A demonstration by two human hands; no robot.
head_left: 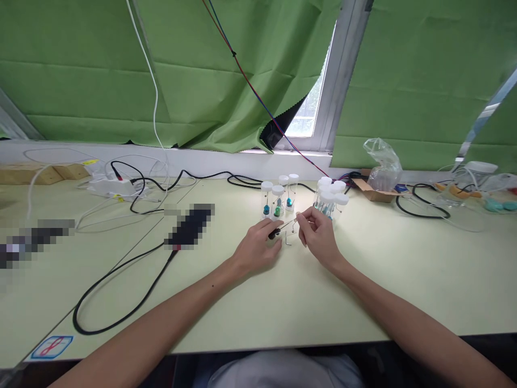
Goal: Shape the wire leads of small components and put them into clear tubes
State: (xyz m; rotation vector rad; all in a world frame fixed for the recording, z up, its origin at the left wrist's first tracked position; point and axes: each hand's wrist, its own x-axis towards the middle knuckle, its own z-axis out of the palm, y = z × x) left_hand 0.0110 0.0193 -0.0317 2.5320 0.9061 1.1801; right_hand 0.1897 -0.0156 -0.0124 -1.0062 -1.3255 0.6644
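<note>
Between the thumb and fingers of my left hand (258, 247) is a small black piece (274, 233) with a thin metal rod reaching to the right. My right hand (319, 231) is closed in a pinch at the rod's far end, where a small bent metal wire (293, 228) with a tiny ball hangs below the fingertips. Whether rod and wire are joined is too small to tell. On the table between my hands lies an L-shaped hex key (288, 241). Just beyond my left hand stand several white-capped clear vials (278, 199) with blue or green pieces and wires inside.
More capped vials (332, 196) stand behind my right hand, partly hidden by it. A black cable (81, 302) loops from a blurred dark device (191, 226) on the left. Along the back are a power strip (113, 187), cords, and a cardboard box (375, 192) with a clear plastic bag.
</note>
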